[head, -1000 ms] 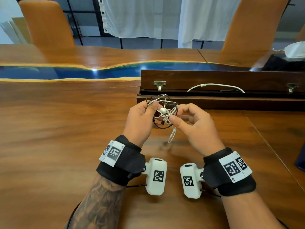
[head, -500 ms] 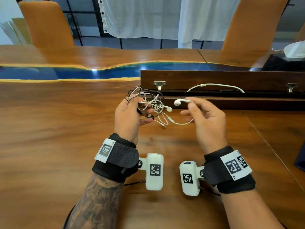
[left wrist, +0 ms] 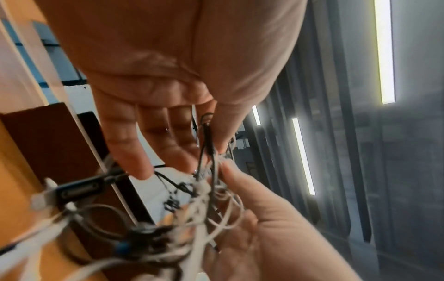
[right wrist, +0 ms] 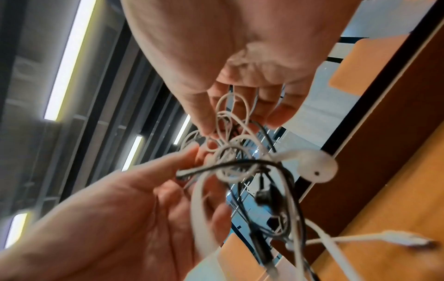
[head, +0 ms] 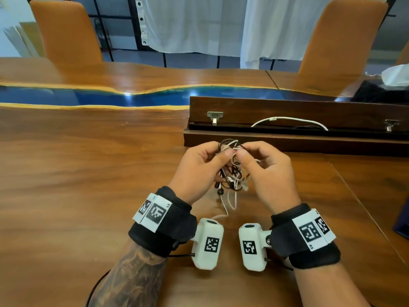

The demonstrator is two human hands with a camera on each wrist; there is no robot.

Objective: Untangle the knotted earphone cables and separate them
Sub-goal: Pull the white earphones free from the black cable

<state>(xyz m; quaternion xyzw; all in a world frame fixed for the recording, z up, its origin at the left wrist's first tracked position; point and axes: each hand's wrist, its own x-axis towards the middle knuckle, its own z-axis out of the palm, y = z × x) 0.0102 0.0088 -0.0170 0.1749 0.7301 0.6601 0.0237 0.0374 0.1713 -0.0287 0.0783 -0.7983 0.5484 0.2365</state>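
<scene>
- head view: the left hand [head: 194, 171] and right hand [head: 269, 173] are raised together above the wooden table [head: 88, 173], thumbs nearly meeting, each pinching the top of one earphone tangle [head: 231, 171] that hangs between the palms. white and black cables are knotted into it, and a white tail drops below the hands toward the table. beyond the fingertips lies a dark wooden case [head: 287, 138], open, with one white cable [head: 287, 119] inside. two orange chairs stand at the table's far side.
- left wrist view: the left hand's thumb and index finger close on a black strand at the top of the tangle [left wrist: 206, 190], while the other three fingers [left wrist: 129, 152] stay loose and extended. the right hand's fingers come in from below to the same spot. a black inline piece [left wrist: 79, 190] hangs blurred beside the little finger.
- right wrist view: the right hand's thumb and fingertips [right wrist: 204, 121] pinch white loops. one white earbud [right wrist: 314, 167] sticks out just beside the fingertips, with black cable crossed over the white under it. a white plug end [right wrist: 406, 239] dangles lower.
- risk: both hands grip nearly the same point, so pulling apart would likely tighten the knot. the loose earbud and plug could snag in a loop.
- count: two hands, one tangle, seemingly two earphone sets, one earbud clearly seen.
</scene>
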